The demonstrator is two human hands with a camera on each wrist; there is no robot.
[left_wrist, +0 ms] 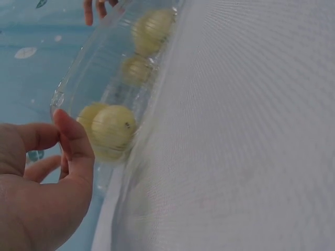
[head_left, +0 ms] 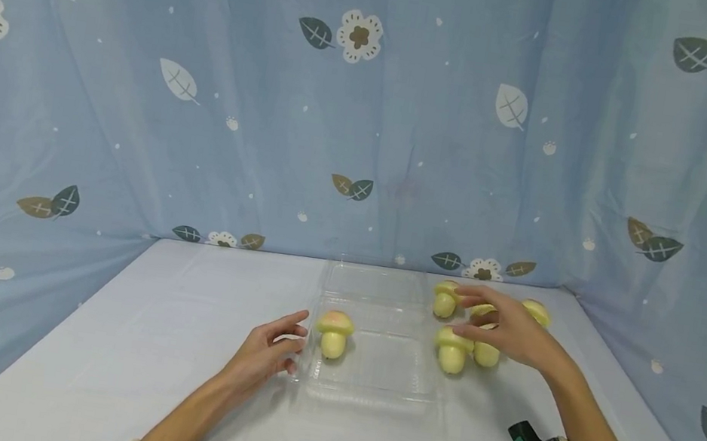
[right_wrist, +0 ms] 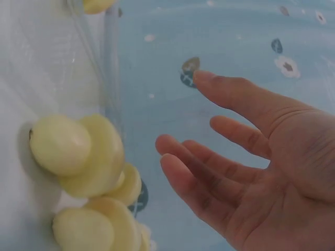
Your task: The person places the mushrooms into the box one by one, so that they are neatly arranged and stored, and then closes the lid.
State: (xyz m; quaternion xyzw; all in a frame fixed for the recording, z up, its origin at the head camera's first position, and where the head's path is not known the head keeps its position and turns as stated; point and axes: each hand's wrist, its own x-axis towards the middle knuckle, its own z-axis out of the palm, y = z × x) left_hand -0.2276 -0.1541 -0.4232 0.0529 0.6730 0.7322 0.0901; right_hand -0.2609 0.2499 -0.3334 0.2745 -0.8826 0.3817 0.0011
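A clear plastic clamshell box [head_left: 369,389] lies with its lid [head_left: 375,282] folded back. One yellow toy mushroom [head_left: 334,334] with a pinkish cap top lies inside at the box's left. My left hand [head_left: 265,352] holds the left rim of the box, thumb and fingers meeting at its edge in the left wrist view. Over a group of similar mushrooms on the right, my right hand [head_left: 509,328] hovers with its fingers spread and nothing between them. The nearest mushroom [head_left: 452,351] lies just below its fingertips, and the hand partly hides others behind it.
Farther back are a mushroom [head_left: 445,300] beside the lid and another [head_left: 537,313] behind the right hand. A white cloth [head_left: 170,345] covers the table. Blue patterned curtains [head_left: 411,107] close off the back and both sides.
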